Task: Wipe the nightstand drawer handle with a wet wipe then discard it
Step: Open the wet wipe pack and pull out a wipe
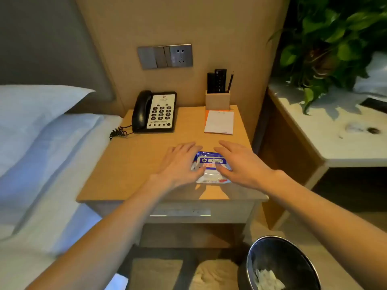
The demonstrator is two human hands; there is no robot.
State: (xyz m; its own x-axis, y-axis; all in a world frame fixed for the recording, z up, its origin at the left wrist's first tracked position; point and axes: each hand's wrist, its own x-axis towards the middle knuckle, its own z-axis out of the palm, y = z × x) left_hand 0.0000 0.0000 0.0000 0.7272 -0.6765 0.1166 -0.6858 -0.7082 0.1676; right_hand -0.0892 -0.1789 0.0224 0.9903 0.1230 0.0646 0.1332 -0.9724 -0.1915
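A blue-and-white pack of wet wipes [211, 169] lies flat near the front of the wooden nightstand top [134, 164]. My left hand [180, 164] rests on the pack's left edge, fingers spread. My right hand [240, 164] lies over its right edge, fingers apart, thumb on the pack. Neither hand lifts it. Below the top, the drawer front carries a flat metal handle [180, 212]. A black bin [280, 264] with crumpled white wipes inside stands on the floor at lower right.
A black-and-white phone [155, 111] sits at the back left of the nightstand, a notepad [219, 122] and a wooden holder with remotes and a pencil [217, 99] at the back right. A bed [41, 153] lies left. A white counter [335, 130] with a plant stands right.
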